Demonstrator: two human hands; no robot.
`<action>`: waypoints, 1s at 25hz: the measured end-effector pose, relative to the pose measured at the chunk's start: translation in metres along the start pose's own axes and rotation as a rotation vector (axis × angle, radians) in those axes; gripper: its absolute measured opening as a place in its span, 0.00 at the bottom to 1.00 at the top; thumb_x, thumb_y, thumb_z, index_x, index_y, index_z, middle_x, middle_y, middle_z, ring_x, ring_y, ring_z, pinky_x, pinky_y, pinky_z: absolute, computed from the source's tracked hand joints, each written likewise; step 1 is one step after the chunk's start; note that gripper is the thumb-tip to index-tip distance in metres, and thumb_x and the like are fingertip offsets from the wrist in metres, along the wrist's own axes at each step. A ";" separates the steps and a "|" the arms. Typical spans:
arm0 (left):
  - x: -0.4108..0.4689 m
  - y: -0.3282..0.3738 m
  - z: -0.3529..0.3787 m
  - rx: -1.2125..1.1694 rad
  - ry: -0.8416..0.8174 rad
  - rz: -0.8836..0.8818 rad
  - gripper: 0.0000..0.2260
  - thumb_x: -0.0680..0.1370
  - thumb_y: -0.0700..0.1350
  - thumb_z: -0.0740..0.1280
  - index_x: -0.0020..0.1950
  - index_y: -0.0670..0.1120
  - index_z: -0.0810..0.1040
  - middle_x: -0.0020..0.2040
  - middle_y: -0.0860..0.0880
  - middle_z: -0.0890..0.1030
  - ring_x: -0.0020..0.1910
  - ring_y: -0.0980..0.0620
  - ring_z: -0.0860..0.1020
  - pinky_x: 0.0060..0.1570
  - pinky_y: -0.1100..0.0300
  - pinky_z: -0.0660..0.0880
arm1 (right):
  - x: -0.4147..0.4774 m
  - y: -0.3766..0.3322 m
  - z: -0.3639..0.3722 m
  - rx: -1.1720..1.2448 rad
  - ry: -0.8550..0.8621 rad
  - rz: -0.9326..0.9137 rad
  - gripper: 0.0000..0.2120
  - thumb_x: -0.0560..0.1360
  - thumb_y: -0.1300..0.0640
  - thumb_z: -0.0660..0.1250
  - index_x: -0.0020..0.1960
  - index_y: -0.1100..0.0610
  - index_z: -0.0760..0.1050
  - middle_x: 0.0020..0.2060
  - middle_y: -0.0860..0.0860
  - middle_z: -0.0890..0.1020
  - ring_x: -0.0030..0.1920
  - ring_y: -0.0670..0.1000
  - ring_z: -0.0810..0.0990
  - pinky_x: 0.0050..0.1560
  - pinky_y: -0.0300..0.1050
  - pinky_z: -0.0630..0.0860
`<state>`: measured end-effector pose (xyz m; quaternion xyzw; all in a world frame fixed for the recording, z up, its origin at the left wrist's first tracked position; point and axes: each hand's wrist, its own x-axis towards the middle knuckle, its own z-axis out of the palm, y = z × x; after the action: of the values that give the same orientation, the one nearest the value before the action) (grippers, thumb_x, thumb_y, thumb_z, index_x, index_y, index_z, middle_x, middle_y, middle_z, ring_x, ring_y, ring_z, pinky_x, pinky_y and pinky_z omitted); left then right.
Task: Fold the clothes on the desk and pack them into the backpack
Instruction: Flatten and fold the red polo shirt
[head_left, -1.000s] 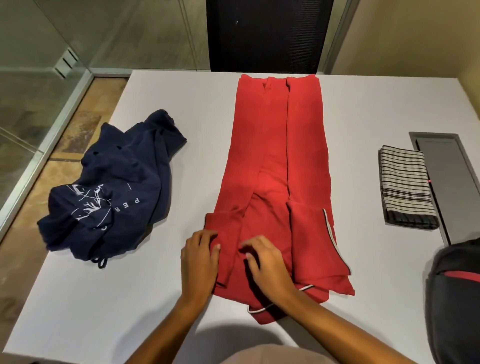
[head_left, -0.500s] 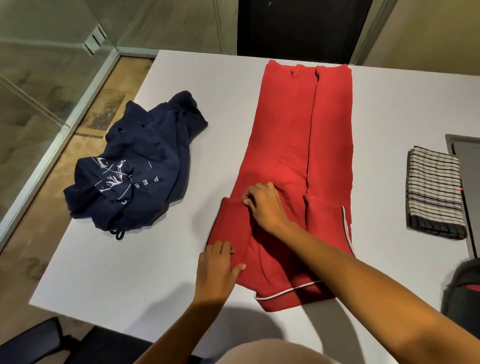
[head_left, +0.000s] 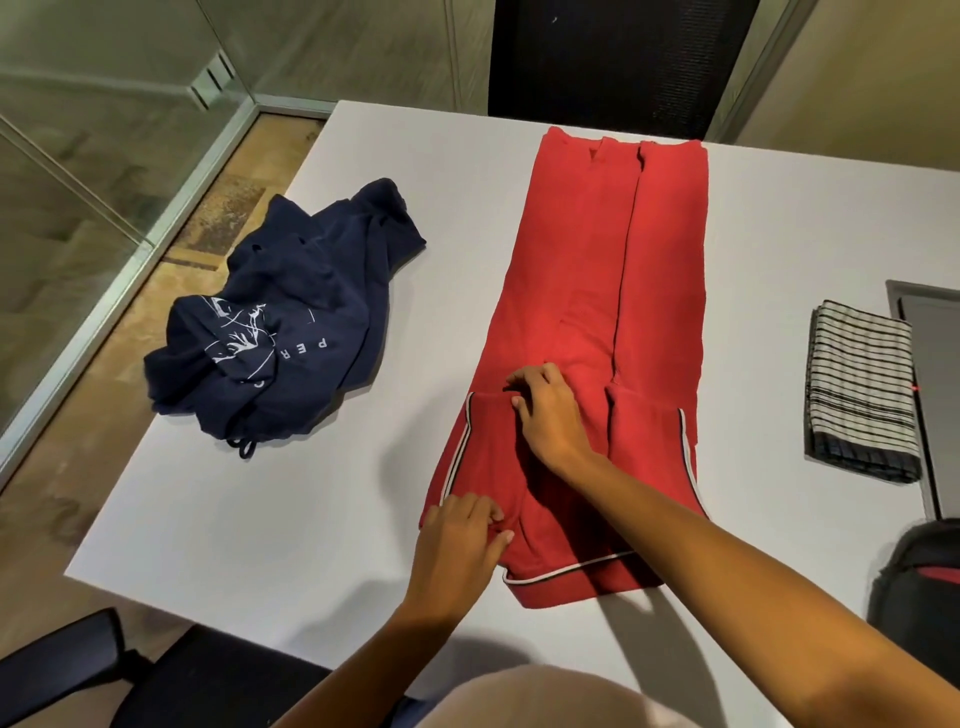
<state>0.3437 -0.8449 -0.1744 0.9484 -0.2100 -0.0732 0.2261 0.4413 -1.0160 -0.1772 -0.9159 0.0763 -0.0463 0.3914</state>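
Observation:
A red shirt (head_left: 613, 291) lies lengthwise on the white desk (head_left: 270, 509), its sides folded inward into a long strip. Its near end has white-and-dark trim. My left hand (head_left: 460, 540) pinches the near left edge of the red shirt. My right hand (head_left: 545, 410) rests with curled fingers on the folded left sleeve, farther up the shirt. A crumpled navy shirt (head_left: 280, 332) with white print lies to the left. A folded striped cloth (head_left: 860, 400) sits at the right. The black backpack (head_left: 919, 587) with a red stripe shows at the right edge.
A grey recessed panel (head_left: 930, 364) is set into the desk at the right, behind the striped cloth. A black chair back (head_left: 613, 67) stands at the far side. A black chair arm (head_left: 57, 660) shows at the near left. Glass walls lie to the left.
My right hand moved away from me up the red shirt onto the folded sleeve. My left hand stayed at the near left edge. The head camera shifted left.

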 end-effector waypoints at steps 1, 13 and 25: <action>-0.002 -0.002 0.001 -0.021 -0.011 -0.026 0.07 0.76 0.51 0.69 0.49 0.50 0.79 0.45 0.54 0.80 0.44 0.53 0.77 0.47 0.58 0.74 | -0.006 0.002 -0.004 0.019 0.011 -0.018 0.11 0.75 0.68 0.65 0.56 0.60 0.77 0.52 0.55 0.76 0.52 0.53 0.77 0.54 0.46 0.74; 0.002 0.021 0.016 -0.075 -0.060 0.465 0.08 0.78 0.43 0.62 0.53 0.48 0.79 0.55 0.53 0.78 0.57 0.53 0.74 0.56 0.59 0.70 | -0.213 0.068 -0.058 -0.366 0.013 -0.201 0.17 0.71 0.67 0.69 0.59 0.58 0.77 0.55 0.50 0.77 0.51 0.51 0.77 0.48 0.39 0.75; 0.046 0.035 0.017 0.017 -0.066 0.366 0.16 0.78 0.46 0.59 0.63 0.46 0.75 0.67 0.47 0.74 0.70 0.46 0.68 0.70 0.49 0.61 | -0.261 0.059 -0.035 -0.558 0.086 -0.306 0.05 0.68 0.65 0.71 0.43 0.60 0.78 0.35 0.53 0.74 0.35 0.56 0.73 0.29 0.50 0.71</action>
<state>0.3680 -0.9003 -0.1757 0.8932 -0.3871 -0.0603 0.2207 0.1731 -1.0355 -0.2026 -0.9859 -0.0361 -0.1207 0.1100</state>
